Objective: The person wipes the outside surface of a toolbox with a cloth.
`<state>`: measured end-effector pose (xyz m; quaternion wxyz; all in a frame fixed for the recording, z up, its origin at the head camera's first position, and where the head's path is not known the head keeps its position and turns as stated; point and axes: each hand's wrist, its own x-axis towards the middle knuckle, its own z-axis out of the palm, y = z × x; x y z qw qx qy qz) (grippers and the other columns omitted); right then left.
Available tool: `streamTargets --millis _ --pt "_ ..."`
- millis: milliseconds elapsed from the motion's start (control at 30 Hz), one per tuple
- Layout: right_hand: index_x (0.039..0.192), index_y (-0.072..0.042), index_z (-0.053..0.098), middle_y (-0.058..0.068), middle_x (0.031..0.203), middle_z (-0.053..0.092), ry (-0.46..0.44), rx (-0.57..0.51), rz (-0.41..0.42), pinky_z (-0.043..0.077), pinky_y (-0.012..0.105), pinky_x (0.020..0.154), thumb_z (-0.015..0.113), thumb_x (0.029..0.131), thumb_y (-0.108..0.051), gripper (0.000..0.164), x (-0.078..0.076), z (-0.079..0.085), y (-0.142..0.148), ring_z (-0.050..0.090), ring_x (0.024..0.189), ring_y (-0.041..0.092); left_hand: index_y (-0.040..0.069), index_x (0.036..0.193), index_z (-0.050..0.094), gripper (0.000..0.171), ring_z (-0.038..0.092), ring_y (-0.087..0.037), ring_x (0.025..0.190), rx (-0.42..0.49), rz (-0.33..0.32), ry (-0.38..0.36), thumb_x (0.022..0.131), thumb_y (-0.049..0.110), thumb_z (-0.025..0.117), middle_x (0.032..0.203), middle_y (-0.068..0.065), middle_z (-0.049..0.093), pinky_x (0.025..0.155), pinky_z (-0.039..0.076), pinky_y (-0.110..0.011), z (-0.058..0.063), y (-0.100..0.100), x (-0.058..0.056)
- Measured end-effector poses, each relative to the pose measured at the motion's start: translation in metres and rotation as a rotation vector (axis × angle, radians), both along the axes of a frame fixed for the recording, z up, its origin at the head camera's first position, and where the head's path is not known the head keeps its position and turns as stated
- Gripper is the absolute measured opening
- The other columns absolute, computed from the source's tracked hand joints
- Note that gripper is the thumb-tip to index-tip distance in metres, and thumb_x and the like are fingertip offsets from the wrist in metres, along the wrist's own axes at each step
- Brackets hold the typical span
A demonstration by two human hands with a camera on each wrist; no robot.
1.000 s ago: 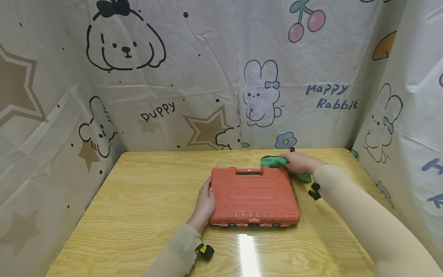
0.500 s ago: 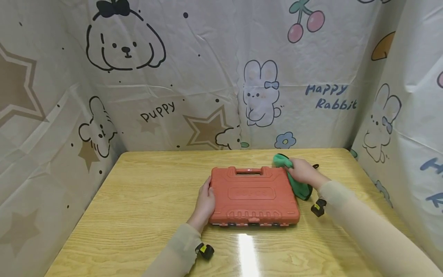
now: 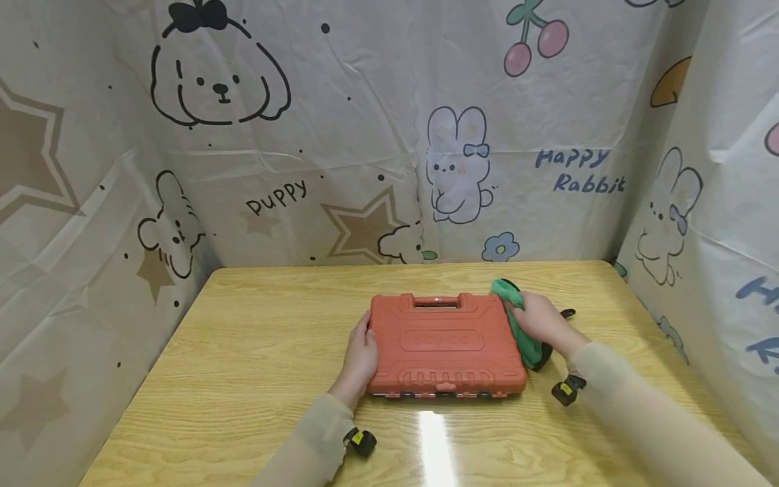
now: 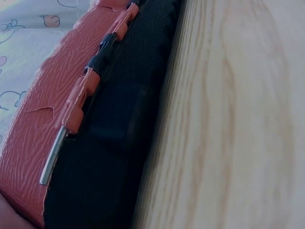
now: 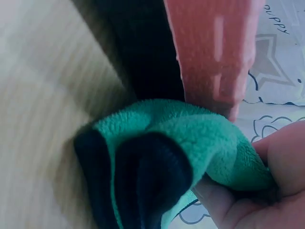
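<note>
A red plastic tool case (image 3: 447,341) lies flat on the wooden table, its carry handle toward the back wall. My left hand (image 3: 361,355) holds the case's left edge. In the left wrist view the case's black lower half (image 4: 119,114) and a metal hinge pin (image 4: 53,155) show; only a bit of that hand is visible at the lower left. My right hand (image 3: 538,321) grips a green cleaning cloth (image 3: 508,291) with black edging and presses it along the case's right side. Close up, the bunched fleecy cloth (image 5: 162,119) touches the end of the case, pinched between thumb and fingers.
Wood-grain table (image 3: 262,352) surrounds the case. A printed white curtain (image 3: 341,135) closes off the back and both sides. A strip of light reflects off the table in front of the case. A small black camera sits on each wrist.
My right hand has slid the green cloth from the case's back right corner toward me along its right side. The left hand and the case stay in place.
</note>
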<state>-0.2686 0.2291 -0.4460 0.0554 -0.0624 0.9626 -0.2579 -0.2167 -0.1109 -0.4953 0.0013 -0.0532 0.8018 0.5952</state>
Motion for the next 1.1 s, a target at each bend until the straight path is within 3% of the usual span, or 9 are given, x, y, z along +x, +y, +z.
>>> streamTargets --millis 267,467,833,1100 --pt "0.092 -0.003 0.055 0.008 0.077 0.051 -0.033 -0.012 0.002 0.045 0.031 0.058 0.047 0.109 -0.022 0.026 0.023 0.001 0.002 0.054 0.071 0.020 0.004 0.163 0.024 0.051 0.021 -0.046 0.154 0.006 -0.003 -0.004 0.113 0.010 0.028 0.165 -0.029 0.024 0.125 0.022 -0.061 -0.002 0.000 -0.001" --pt "0.103 0.000 0.059 0.011 0.082 0.057 -0.016 -0.008 0.023 0.046 0.032 0.058 0.048 0.108 -0.019 0.023 0.034 0.002 0.000 0.056 0.074 0.022 0.006 0.164 0.023 0.052 0.019 -0.046 0.155 0.022 -0.004 -0.021 0.113 0.012 0.027 0.166 -0.027 0.022 0.126 0.020 -0.061 -0.001 0.000 0.000" --pt "0.114 0.003 0.059 0.016 0.091 0.061 -0.016 -0.024 0.022 0.046 0.033 0.059 0.047 0.108 -0.019 0.026 0.034 0.001 0.001 0.057 0.077 0.023 0.004 0.164 0.023 0.052 0.018 -0.045 0.156 0.040 -0.002 -0.018 0.113 0.010 0.028 0.167 -0.026 0.021 0.126 0.019 -0.060 -0.002 0.000 -0.001" --pt "0.112 0.002 0.058 0.018 0.096 0.064 -0.013 -0.021 0.021 0.049 0.037 0.066 0.048 0.107 -0.016 0.021 0.038 0.000 0.003 0.057 0.082 0.026 0.005 0.164 0.023 0.052 0.018 -0.045 0.156 0.027 -0.007 -0.019 0.113 0.011 0.027 0.167 -0.026 0.020 0.126 0.019 -0.061 -0.003 0.000 -0.003"
